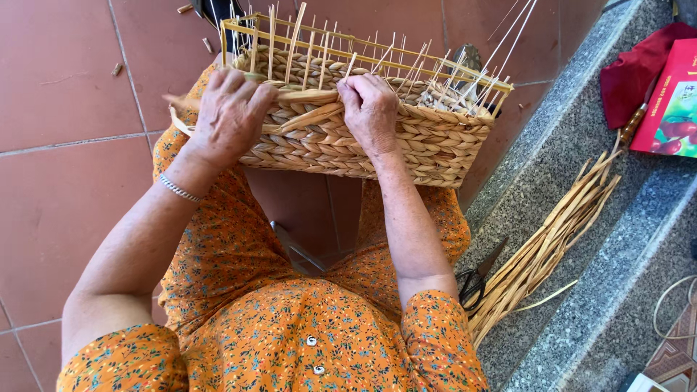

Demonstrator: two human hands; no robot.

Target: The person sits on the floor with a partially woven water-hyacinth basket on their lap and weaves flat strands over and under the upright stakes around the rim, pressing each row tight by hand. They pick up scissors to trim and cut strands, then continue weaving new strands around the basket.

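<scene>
I see the basket (377,141) on the lap — left hand (231,116) and right hand (370,112) both pinch its top strand (312,109), fingers curled shut; scissors (475,279) by the step's edge

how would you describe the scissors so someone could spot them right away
Start at the grey stone step on the right, where a bundle of straw strips lies. The scissors rest at its lower end: dark handles and metal blades, unlike the pale straw around them.
</scene>
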